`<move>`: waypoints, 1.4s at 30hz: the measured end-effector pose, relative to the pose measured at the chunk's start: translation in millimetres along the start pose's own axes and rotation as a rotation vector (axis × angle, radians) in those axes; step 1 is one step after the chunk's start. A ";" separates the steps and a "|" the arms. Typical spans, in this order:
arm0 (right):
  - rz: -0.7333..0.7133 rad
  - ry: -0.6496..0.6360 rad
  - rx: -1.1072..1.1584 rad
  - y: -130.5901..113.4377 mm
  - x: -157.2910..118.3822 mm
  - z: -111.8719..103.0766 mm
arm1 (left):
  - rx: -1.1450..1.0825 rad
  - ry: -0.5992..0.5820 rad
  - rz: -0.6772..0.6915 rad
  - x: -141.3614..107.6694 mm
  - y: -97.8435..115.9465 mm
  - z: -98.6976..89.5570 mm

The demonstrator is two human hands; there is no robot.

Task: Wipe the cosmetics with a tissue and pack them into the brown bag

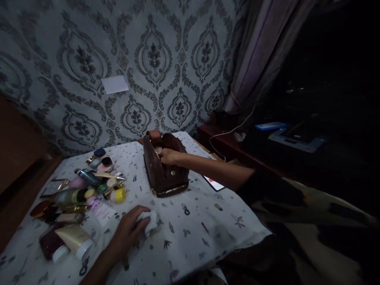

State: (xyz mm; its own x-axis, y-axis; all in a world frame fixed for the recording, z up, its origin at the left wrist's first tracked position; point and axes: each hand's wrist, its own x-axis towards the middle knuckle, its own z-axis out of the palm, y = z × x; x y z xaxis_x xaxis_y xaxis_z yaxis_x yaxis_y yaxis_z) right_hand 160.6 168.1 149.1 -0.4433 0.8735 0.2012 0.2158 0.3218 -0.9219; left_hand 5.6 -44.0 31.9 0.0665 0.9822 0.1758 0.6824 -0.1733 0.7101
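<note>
A brown leather bag [166, 184] with a gold zipper stands open on the cloth-covered table. Into its opening reaches my right hand [170, 156], its fingers closed and partly hidden by the bag's side. Something pale shows at those fingertips, too small to name. My left hand [130, 225] lies low on the table in front of the bag, fingers closed around a crumpled white tissue [151, 222]. Left of the bag lies a group of cosmetics, among them a beige tube [75, 239], a dark teal bottle [89, 177] and a yellow-capped jar [119, 194].
A white cloth with small leaf prints [202, 221] covers the table. A phone with a lit screen [215, 183] lies under my right forearm. Behind is a patterned wall [154, 79]; at right, a dark red surface [219, 138] carries a white cable [237, 127].
</note>
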 end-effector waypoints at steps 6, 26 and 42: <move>-0.052 -0.274 -0.668 -15.7 -80.0 -18.5 | -0.014 0.000 0.014 1.8 -0.6 1.3; -0.401 -0.266 -0.076 61.8 -126.3 58.8 | -0.067 -0.013 0.029 -3.4 2.3 -5.4; 0.143 -0.342 0.451 80.3 -114.9 125.4 | 0.074 0.328 -0.091 -28.0 -21.8 -70.6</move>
State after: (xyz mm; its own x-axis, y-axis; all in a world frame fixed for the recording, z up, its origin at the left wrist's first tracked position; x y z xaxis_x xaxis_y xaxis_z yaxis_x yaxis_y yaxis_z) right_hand 119.8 47.8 10.5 -0.7087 0.7053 0.0155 -0.0648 -0.0432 -0.9970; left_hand -62.5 -72.9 59.7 -0.2259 0.9158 0.3321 0.7264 -0.0688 0.6838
